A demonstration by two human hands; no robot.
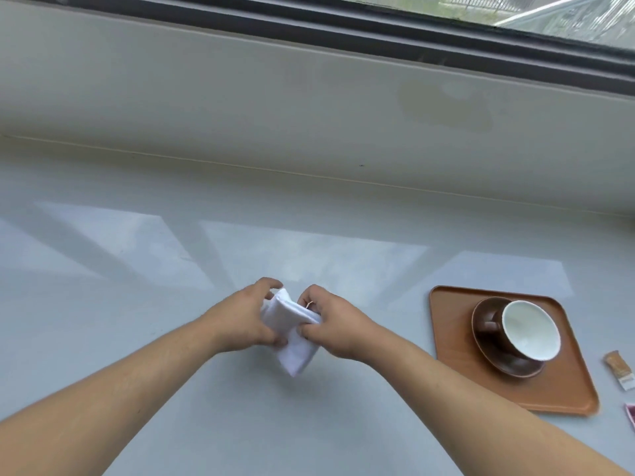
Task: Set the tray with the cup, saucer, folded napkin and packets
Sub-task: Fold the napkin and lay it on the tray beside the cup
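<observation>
- Both the left hand (pixel 245 317) and right hand (pixel 331 322) have fingers clamped on the white napkin (pixel 292 334), held mid-bench, its long axis running toward the near edge.
- The tray (pixel 453 338) lies to the right, nearer the right hand.

Both forearms were bare from the lower edge of the view to the wrists, with no sleeves in view. The left hand (pixel 245 319) wore nothing. The right hand (pixel 331 326) carried a thin, pale ring (pixel 309 305) on one finger.
</observation>
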